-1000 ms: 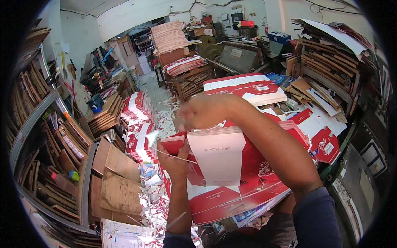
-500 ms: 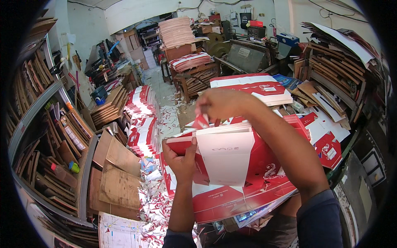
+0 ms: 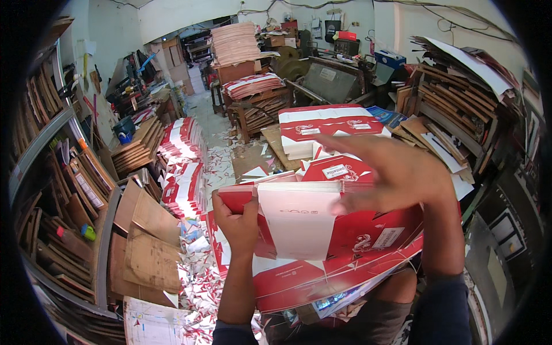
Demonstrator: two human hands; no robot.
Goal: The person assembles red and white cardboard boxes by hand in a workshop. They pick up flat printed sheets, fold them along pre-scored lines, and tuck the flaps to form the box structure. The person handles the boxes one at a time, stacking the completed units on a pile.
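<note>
A thick stack of red and white printed card sheets (image 3: 296,233) is tilted up in front of me, its layered upper edge facing away. My left hand (image 3: 237,221) grips the stack's upper left corner, thumb on the near face and fingers behind. Over the stack's right part, my right hand (image 3: 397,175) is spread, with thumb and fingers apart and nothing between them. Its thumb tip is close to the white panel near the top edge; whether it touches is unclear. More red and white sheets (image 3: 287,287) lie beneath the stack.
Behind the stack stands another pile of red and white sheets (image 3: 299,146). Paper scraps (image 3: 201,287) cover the floor at left, beside leaning boards (image 3: 152,259) and a metal shelf (image 3: 103,247). More sheet piles (image 3: 184,187) stand beyond. Wooden boards (image 3: 460,103) are stacked at right.
My right hand has moved right from above the stack's upper edge and opened; the small red and white scrap at its fingers is gone from it. My left hand keeps its grip.
</note>
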